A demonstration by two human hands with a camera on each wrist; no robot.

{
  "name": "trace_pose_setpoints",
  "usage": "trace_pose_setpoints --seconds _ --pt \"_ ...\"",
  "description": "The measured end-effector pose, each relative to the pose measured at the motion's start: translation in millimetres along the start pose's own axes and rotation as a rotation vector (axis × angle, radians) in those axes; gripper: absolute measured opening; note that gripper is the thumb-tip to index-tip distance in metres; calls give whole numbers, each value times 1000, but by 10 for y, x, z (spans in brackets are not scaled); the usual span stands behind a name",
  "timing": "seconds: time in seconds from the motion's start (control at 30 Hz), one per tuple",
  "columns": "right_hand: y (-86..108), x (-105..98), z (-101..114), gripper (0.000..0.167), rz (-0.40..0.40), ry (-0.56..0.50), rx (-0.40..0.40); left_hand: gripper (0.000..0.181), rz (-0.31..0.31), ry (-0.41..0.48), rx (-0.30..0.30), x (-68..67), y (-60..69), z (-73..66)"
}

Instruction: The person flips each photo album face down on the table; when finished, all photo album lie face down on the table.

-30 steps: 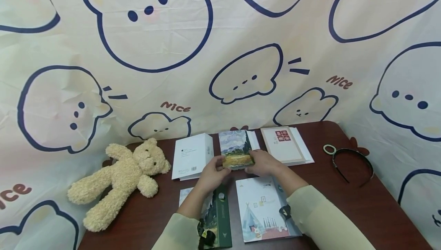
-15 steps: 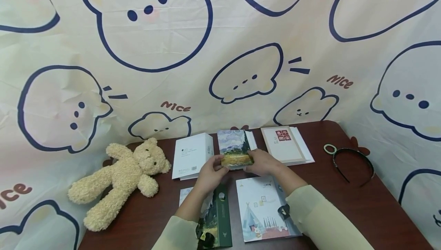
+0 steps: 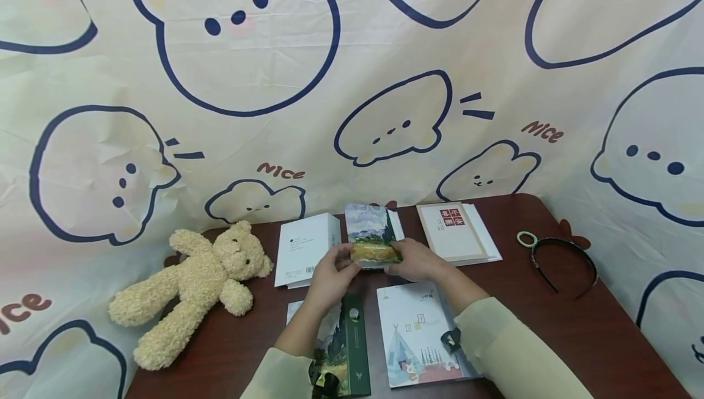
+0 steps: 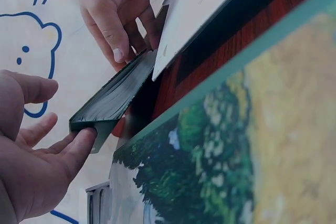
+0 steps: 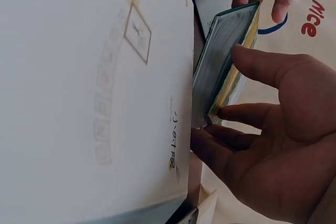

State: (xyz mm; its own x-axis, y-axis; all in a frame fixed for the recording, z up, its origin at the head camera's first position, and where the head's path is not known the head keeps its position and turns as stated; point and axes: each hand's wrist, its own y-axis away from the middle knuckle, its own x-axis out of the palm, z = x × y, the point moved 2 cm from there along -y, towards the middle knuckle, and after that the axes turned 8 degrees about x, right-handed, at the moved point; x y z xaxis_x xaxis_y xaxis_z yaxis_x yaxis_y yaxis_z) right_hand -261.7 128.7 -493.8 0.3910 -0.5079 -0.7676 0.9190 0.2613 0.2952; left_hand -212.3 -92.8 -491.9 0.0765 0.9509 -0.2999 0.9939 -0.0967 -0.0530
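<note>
A small book (image 3: 370,231) with a painted landscape on its cover is between my hands at the back of the table. My right hand (image 3: 419,259) pinches its right side; in the right wrist view the thumb (image 5: 262,66) is at the cover edge and other fingers lie at the lower side. My left hand (image 3: 332,274) is at its left edge. The left wrist view shows fingertips (image 4: 86,137) touching the dark green spine (image 4: 100,129), while another finger stands apart above the cover. The page edges (image 4: 118,95) face the wrist cameras. Whether the book touches the table cannot be told.
A white booklet (image 3: 308,249) lies to the left, a cream book with red characters (image 3: 453,231) to the right. Nearer are a green painted book (image 3: 356,344) and a white tent-printed book (image 3: 415,335). A teddy bear (image 3: 206,283) and a headband (image 3: 566,241) flank them on the table (image 3: 583,338).
The painted book has shifted slightly left and a little toward the back, with both hands moving along. The other books, the bear and the headband stay where they were.
</note>
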Motion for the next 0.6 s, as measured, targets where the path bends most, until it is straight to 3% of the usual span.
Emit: trace_pose_setpoints --seconds 0.6 --pt "3 63 81 71 7 -84 12 38 -77 -4 74 -124 28 -66"
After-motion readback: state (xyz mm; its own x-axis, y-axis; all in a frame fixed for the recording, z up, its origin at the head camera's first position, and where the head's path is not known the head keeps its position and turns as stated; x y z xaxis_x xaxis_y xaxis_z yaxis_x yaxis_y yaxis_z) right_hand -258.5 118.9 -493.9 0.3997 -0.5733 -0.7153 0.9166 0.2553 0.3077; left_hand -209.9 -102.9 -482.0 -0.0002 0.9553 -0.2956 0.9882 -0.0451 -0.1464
